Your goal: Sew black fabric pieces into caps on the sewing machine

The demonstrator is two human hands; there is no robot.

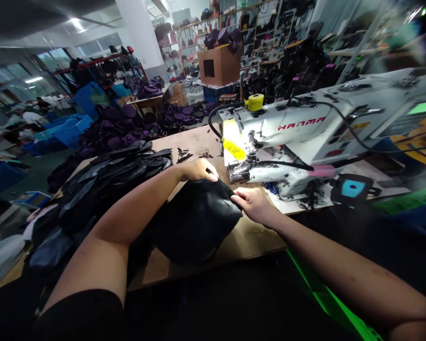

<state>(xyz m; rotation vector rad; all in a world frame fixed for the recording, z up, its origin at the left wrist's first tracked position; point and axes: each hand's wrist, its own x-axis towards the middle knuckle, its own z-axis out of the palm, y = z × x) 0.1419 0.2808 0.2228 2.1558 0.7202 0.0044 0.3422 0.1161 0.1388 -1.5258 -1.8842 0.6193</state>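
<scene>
A rounded black fabric piece lies on the wooden table in front of me. My left hand grips its far edge with the fingers curled over it. My right hand pinches the piece's right edge, close to the presser foot of the white sewing machine. Both hands hold the piece just short of the machine's arm.
A big heap of black cut pieces covers the table's left side. Black scraps lie farther back. A yellow thread spool sits atop the machine. Purple and black goods, blue crates and shelves fill the room behind.
</scene>
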